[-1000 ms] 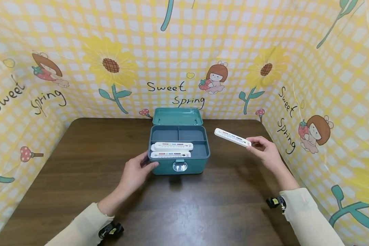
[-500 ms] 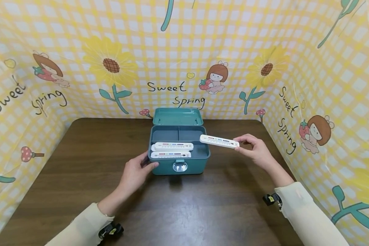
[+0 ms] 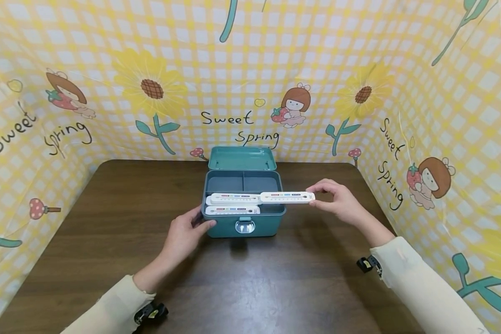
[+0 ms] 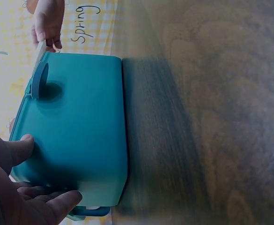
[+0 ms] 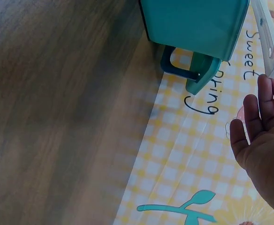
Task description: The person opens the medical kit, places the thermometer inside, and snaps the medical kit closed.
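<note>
A teal storage box (image 3: 221, 229) stands on the table with its lid (image 3: 242, 158) raised at the back. My left hand (image 3: 187, 232) holds its front left corner, thumb on the front wall and fingers along the side. My right hand (image 3: 338, 200) pinches the right end of a white, flat thermometer (image 3: 287, 198) with printed scale marks and coloured labels. That thermometer lies level over the box's right rim, its left end over the front compartment. Inside that compartment, several similar thermometers (image 3: 231, 210) lie lengthwise at the left.
Grey dividers split the box's back part into two compartments (image 3: 260, 181). A metal clasp (image 3: 245, 226) hangs on the box front. The brown wooden table (image 3: 250, 287) surrounds the box. Yellow checked cloth (image 3: 242, 69) walls the back and sides.
My right hand has brought the thermometer leftward, from right of the box to over its right rim, turning it from slanted to level. The left hand stays on the box.
</note>
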Demonstrator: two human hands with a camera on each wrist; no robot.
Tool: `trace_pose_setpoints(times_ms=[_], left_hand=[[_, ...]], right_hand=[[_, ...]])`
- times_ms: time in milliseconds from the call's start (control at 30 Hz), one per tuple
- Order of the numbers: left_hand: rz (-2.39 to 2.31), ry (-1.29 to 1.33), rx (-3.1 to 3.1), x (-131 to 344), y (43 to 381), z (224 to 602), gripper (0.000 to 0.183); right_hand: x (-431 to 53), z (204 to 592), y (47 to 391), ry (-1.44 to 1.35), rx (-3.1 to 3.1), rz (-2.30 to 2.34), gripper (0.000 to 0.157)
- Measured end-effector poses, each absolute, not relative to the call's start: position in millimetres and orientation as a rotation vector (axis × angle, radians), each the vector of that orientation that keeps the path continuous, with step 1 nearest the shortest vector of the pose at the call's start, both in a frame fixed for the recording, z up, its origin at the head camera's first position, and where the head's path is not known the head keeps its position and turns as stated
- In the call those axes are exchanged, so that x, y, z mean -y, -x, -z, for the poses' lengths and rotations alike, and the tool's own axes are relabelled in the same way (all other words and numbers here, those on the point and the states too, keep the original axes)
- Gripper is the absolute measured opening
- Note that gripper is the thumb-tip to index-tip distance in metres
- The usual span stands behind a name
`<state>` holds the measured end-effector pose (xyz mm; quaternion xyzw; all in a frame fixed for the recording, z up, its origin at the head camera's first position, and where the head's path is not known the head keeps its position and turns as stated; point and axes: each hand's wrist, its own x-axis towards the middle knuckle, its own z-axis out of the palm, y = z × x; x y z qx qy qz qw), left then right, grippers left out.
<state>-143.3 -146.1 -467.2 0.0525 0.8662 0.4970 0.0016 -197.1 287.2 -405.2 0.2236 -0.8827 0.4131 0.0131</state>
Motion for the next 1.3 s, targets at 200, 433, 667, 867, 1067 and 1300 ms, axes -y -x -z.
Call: trace_pose_setpoints(times_ms=[200,433,667,867,1067,1300], left_hand=[[-1.559,-0.163,-2.718,146,143,467,0.070],[-1.558,-0.166,-2.724,146,142,466,0.068],[-1.555,-0.162,-2.725,146,142,466,0.069],[-1.554,-0.165,-2.722,146,142,466,0.068],[-1.540,-0.171,-2.731,146,142,465,0.069],[-1.544,-0.166,-2.718,147,142,465,0.068]], right_hand=[[-279,401,201,-0.754,2.790,-1.243,0.029],[-272,400,204,-0.841,2.836,-1.176,0.029],[-264,396,208,-0.915,2.859,-1.095,0.029],[-257,392,209,-0.963,2.891,-1.032,0.027],[-250,387,211,-1.058,2.920,-0.899,0.028],[-241,380,217,-1.195,2.935,-0.776,0.030]])
